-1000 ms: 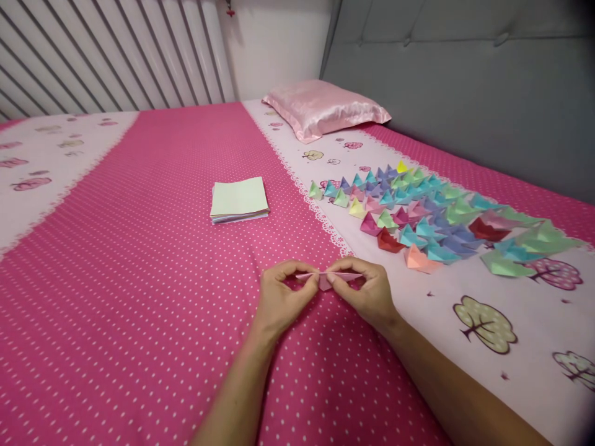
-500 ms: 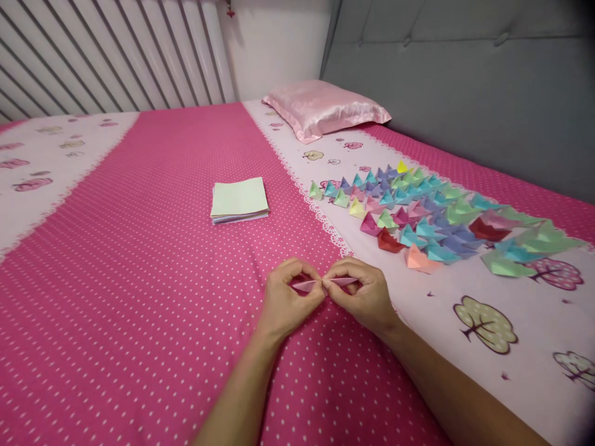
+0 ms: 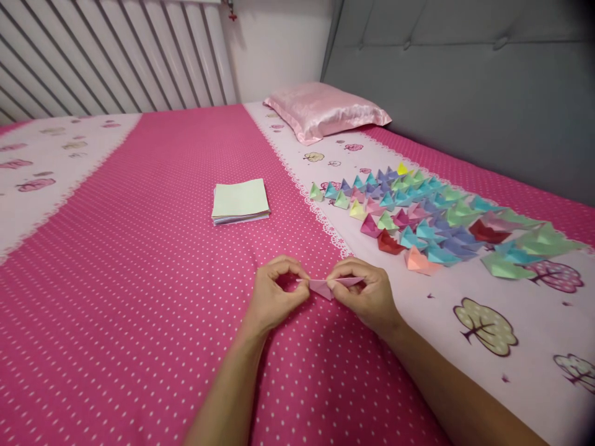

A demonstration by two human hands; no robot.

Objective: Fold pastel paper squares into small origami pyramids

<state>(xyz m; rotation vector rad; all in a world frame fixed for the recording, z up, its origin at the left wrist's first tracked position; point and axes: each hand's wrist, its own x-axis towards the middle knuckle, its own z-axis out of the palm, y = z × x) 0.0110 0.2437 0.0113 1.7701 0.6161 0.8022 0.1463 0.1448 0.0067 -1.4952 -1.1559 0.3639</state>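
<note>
Folded pink paper, small and pointed, held just above the bed, on the polka-dot side of the lace seam and close against its near end. Left hand curled, thumb and forefinger nipping the paper's left tip. Right hand curled too, fingertips clamped on the right part, one flat edge poking out past the knuckles. Hands nearly meeting over the middle, with only a short stretch of paper showing between them. Both forearms coming in from the bottom edge, low over the pink dotted sheet.

Further up the same side of the lace seam, well apart from the hands: stack of paper squares, pale green sheet on top, lying flat and square.

Across the lace seam, on the white tree-print band: paper boats in a crowd, laid in slanting rows, blue, green, pink, purple, one yellow at the far end. Closest of them to the right hand, an orange boat, near but not touching it. Printed tree nearer the camera on that band.

At the far end of the lace seam, a shiny pink pillow, and behind it a grey padded headboard.
</note>
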